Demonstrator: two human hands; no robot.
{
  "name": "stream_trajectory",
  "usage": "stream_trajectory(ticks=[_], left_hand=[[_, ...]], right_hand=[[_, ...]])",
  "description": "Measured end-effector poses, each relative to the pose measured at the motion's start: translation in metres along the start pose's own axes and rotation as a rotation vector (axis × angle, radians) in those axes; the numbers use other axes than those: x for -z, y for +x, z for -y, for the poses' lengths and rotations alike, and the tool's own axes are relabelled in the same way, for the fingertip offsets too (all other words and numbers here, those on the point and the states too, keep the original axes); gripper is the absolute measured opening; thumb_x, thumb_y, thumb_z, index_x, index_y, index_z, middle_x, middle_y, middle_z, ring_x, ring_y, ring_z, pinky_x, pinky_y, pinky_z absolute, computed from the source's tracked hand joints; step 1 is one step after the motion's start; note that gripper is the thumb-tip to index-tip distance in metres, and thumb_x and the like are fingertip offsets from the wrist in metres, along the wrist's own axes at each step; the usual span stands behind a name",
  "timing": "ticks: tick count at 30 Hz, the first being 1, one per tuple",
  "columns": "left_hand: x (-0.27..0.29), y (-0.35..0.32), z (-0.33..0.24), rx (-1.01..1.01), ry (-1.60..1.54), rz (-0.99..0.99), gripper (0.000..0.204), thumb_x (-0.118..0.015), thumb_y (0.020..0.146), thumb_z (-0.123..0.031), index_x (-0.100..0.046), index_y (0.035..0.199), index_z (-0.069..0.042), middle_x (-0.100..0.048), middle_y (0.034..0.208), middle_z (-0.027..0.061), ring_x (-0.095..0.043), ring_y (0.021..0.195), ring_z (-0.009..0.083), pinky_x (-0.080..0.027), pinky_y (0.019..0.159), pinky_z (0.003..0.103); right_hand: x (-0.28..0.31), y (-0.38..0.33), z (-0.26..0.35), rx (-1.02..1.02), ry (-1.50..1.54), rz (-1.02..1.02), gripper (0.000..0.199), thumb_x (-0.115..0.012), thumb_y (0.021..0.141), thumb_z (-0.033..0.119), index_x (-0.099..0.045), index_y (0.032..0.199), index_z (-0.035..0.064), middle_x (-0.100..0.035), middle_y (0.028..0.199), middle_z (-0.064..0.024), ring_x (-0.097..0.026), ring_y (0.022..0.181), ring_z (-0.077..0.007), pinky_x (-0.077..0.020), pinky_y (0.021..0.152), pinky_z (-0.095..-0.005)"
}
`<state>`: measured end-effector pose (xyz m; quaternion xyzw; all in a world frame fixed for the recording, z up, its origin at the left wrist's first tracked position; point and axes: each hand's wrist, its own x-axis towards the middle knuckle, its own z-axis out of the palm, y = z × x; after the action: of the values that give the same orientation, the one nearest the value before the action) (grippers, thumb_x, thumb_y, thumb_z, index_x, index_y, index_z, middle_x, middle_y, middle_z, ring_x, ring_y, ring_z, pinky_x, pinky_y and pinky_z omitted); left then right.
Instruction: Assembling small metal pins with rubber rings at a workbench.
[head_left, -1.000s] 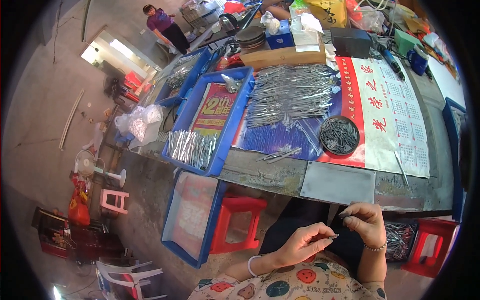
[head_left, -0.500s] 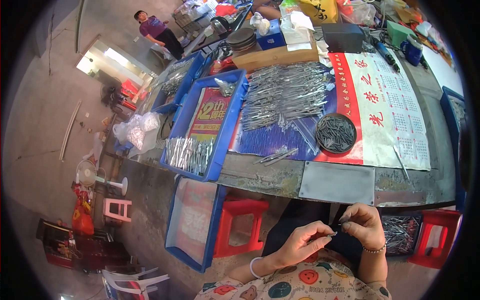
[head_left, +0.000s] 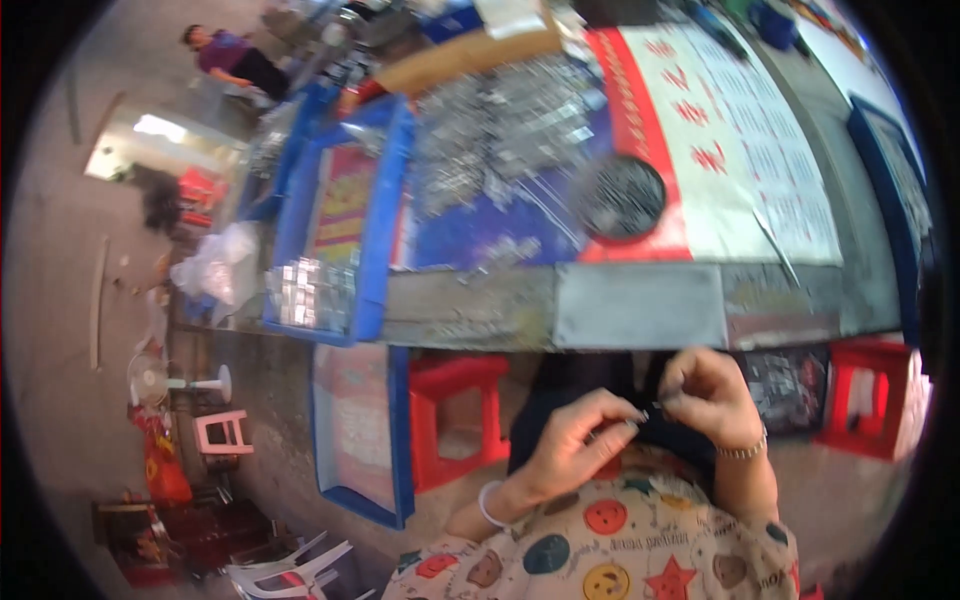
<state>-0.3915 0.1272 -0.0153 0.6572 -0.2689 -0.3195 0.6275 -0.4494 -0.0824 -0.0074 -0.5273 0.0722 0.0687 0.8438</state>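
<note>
My left hand [head_left: 583, 440] is in front of my body below the table edge, thumb and fingers pinched on a small shiny metal piece [head_left: 644, 415]. Close by on the right, my right hand [head_left: 712, 398] is also closed, its fingertips almost meeting that piece. Whatever the right fingers hold is hidden and blurred. Ahead on the table, a round dark dish [head_left: 622, 198] holds many thin dark metal pins. Left of it lie piles of slim silvery metal rods [head_left: 500, 125], with a few loose rods [head_left: 500, 254] near the table edge.
A grey metal plate [head_left: 640, 305] lies at the table's front edge. A calendar sheet [head_left: 745, 150] with a thin pointed tool [head_left: 778, 250] is right of it. Blue trays [head_left: 375, 225] stand left. Red stools [head_left: 455, 425] flank my legs. A person [head_left: 235, 62] stands far left.
The view has shifted, so the table sits higher and further left in it, and is blurred. Both hands stay pinched close together in front of my body.
</note>
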Motion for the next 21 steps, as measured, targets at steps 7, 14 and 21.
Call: stream_trajectory(ticks=[7,14,21], left_hand=[[0.005,0.006,0.002,0.024,-0.105,-0.056,0.012,-0.06,0.088,0.0,-0.061,0.099,0.003,-0.059,0.088,0.0065,-0.053,0.072,0.0084,-0.043,0.063,0.021],[0.004,0.007,0.009,0.004,-0.096,-0.051,0.012,-0.06,0.088,0.0,-0.06,0.1,0.004,-0.059,0.089,0.0076,-0.055,0.075,0.01,-0.044,0.064,0.021],[0.004,0.01,0.009,-0.001,-0.073,-0.044,0.012,-0.06,0.087,0.0,-0.06,0.099,0.004,-0.06,0.089,0.0085,-0.056,0.075,0.0115,-0.044,0.064,0.022]], right_hand=[[-0.002,0.011,-0.001,-0.002,0.052,0.043,0.013,-0.059,0.082,-0.005,-0.053,0.09,0.001,-0.054,0.082,0.0023,-0.048,0.072,-0.0027,-0.041,0.063,-0.0185],[0.0,0.012,-0.008,-0.006,0.066,0.081,0.013,-0.059,0.081,-0.005,-0.052,0.09,0.0012,-0.05,0.077,0.0041,-0.042,0.065,-0.0007,-0.0371,0.057,-0.0182],[0.0,0.014,-0.008,-0.02,0.09,0.078,0.014,-0.059,0.082,-0.006,-0.051,0.09,0.0013,-0.048,0.074,0.005,-0.041,0.062,-0.0005,-0.0363,0.055,-0.0182]])
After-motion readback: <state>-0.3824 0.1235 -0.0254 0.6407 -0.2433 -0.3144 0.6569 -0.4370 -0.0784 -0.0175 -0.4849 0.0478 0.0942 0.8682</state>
